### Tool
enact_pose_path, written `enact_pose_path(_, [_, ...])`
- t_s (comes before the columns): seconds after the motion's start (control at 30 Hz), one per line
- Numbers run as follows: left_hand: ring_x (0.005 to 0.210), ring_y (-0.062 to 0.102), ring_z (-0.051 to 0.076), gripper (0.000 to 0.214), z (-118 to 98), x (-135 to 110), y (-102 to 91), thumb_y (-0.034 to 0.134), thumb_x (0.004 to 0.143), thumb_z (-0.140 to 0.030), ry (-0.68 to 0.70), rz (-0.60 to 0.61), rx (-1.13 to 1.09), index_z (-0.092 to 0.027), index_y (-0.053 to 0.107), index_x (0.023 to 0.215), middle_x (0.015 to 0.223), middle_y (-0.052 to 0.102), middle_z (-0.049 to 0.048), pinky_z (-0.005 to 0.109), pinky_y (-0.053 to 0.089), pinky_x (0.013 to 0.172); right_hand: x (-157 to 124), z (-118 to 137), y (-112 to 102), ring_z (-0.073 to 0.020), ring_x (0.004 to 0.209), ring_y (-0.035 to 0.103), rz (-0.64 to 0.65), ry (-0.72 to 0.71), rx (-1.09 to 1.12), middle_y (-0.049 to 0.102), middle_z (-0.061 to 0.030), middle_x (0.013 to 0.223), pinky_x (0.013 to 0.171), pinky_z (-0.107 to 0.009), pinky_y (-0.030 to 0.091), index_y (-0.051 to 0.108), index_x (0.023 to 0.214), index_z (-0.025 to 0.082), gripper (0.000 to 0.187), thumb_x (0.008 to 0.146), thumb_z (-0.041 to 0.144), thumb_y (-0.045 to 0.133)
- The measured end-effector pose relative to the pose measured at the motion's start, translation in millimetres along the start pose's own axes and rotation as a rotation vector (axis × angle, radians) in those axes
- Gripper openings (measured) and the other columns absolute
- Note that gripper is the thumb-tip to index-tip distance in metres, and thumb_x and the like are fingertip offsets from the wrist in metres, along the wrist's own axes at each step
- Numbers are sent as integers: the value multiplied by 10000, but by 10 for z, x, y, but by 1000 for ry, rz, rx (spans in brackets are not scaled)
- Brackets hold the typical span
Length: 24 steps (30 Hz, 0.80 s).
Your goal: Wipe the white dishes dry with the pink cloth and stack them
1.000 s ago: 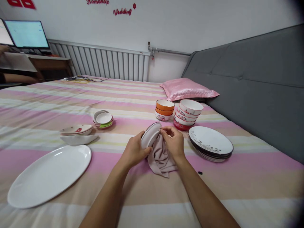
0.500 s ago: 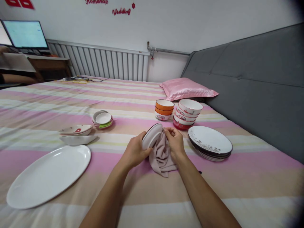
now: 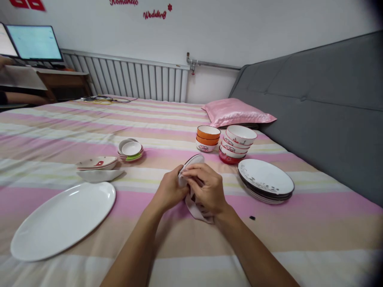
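A small white dish with a dark rim (image 3: 195, 160) is tilted up in front of me, gripped at its left edge by my left hand (image 3: 171, 187). My right hand (image 3: 207, 187) is closed on a pale pink cloth (image 3: 197, 210) and presses it against the dish's inner face. Part of the cloth hangs below the fingers, and my right hand covers much of the dish. To the right of my hands lies a stack of plates (image 3: 266, 177), the top one white with a leaf pattern.
Orange and white bowls (image 3: 208, 137) and taller stacked bowls (image 3: 238, 141) stand beyond my hands. A white oval platter (image 3: 64, 219), boat-shaped dishes (image 3: 97, 167) and small saucers (image 3: 131, 150) lie left. A small black piece (image 3: 252, 218) rests on the striped bedspread (image 3: 167, 131).
My right hand has moved left from the dish's right edge across its face, taking the cloth with it. The black piece shows more fully. My left hand keeps its grip.
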State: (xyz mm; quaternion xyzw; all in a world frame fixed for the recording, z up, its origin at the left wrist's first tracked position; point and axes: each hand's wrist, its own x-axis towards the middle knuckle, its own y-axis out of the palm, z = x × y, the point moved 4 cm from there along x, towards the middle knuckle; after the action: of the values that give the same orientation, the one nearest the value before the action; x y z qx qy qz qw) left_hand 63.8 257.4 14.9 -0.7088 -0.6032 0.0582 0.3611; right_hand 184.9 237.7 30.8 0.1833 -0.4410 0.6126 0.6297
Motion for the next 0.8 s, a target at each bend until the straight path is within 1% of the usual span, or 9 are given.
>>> enact_pose_path(0.13, [728,582,164,240,52,5,-27,526,641,-145,-1,-18,-2,-165,548,879,812,639,7,249,449,644,-37,42,112,-141,887,609,131,-59,51,655,-23,933,812,-302,499,670,875,255,188,807,128,550])
enact_pose_path(0.2, [708,575,161,209,67,7,-38,520,649,-158,-1,-24,8,-163,547,857,792,632,4,251,447,638,-50,46,142,-138,891,610,152,-69,69,657,-21,939,810,-298,496,670,879,254,194,811,122,545])
enact_pose_path(0.3, [706,578,165,199,69,7,-40,523,655,-166,-2,-17,18,-163,545,853,785,630,6,252,445,633,-58,37,148,-143,888,609,130,-58,54,655,-21,935,807,-305,497,673,883,262,197,817,133,541])
enact_pose_path(0.43, [740,594,171,263,31,-2,-14,547,639,-146,16,18,18,-175,547,901,855,647,17,249,445,649,-40,21,74,-152,894,604,9,-27,3,644,-31,935,806,-305,500,677,895,267,215,803,124,545])
enact_pose_path(0.57, [772,605,182,406,-18,-11,11,543,654,-137,32,50,40,-203,545,1055,921,659,18,259,446,672,-2,-73,-56,-156,894,603,-143,87,3,636,-37,925,810,-303,502,683,885,248,186,790,142,564])
enact_pose_path(0.67, [817,610,199,456,-38,-10,16,567,659,-157,34,64,65,-207,540,1111,965,661,28,277,450,715,9,-259,-132,-165,900,603,-229,199,57,640,-47,924,783,-301,513,680,881,221,132,789,217,585])
enact_pose_path(0.8, [869,611,209,500,-41,-7,14,592,657,-173,26,66,88,-208,528,1151,1017,658,34,297,448,776,-25,-618,-180,-172,877,618,-319,344,183,660,-62,935,757,-302,520,679,888,184,181,756,296,624])
